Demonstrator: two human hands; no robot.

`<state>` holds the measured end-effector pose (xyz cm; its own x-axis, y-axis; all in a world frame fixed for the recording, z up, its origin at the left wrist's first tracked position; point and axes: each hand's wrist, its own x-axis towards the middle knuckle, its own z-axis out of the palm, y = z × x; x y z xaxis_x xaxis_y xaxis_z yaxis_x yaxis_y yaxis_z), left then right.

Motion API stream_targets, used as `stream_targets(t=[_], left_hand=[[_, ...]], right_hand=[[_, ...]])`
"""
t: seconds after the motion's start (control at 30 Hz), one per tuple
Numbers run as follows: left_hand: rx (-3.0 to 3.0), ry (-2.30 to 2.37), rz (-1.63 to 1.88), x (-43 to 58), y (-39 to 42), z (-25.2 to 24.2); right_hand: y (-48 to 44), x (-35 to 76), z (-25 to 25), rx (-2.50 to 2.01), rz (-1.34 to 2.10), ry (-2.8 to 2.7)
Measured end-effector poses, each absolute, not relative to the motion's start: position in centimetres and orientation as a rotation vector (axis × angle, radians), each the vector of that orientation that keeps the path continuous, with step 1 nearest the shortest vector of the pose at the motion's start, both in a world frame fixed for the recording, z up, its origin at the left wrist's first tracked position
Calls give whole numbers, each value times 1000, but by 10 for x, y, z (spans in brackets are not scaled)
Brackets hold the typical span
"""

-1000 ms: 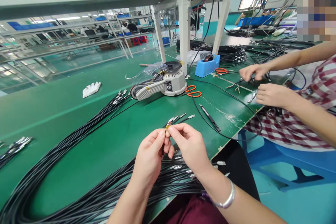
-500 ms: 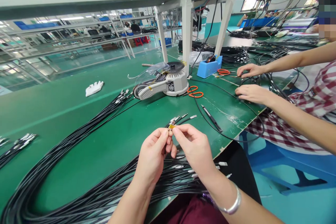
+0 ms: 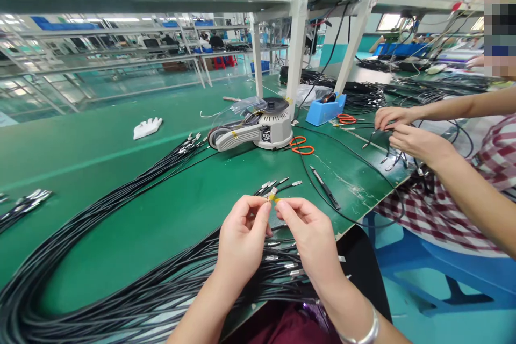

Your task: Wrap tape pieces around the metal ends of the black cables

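My left hand is closed in a pinch on a cable end whose small silver connector points up past the fingertips. Yellow tape shows at the connector's base. Close beside it, my right hand pinches a bit of yellow tape between thumb and forefinger; the fingers hide most of it. Under both wrists lies a thick bundle of black cables with silver connector ends, curving round to the left. Several more connector ends lie just beyond my fingertips.
A grey tape dispenser stands ahead, with orange-handled scissors beside it. A utility knife lies to the right. Farther off are a blue tape holder and a white glove. At right, a co-worker's hands handle black cables.
My fingertips have moved slightly apart, and the connector now stands up between them, with yellow tape showing at both hands. The co-worker's hands have lifted off the table with cables. My view has shifted slightly.
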<state>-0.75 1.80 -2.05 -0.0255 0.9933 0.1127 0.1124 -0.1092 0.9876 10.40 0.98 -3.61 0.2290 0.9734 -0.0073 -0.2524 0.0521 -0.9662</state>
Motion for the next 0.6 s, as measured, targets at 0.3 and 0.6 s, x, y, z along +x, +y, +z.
stream_targets(t=[0.3,0.6], left_hand=[[1374,1274,1373,-5,18,-31],[1336,1262,1453,-3,16,-32]], right_hand=[[10,102,-39,-1098,1116,-867],[12,99,-39,-1086,1095,-894]])
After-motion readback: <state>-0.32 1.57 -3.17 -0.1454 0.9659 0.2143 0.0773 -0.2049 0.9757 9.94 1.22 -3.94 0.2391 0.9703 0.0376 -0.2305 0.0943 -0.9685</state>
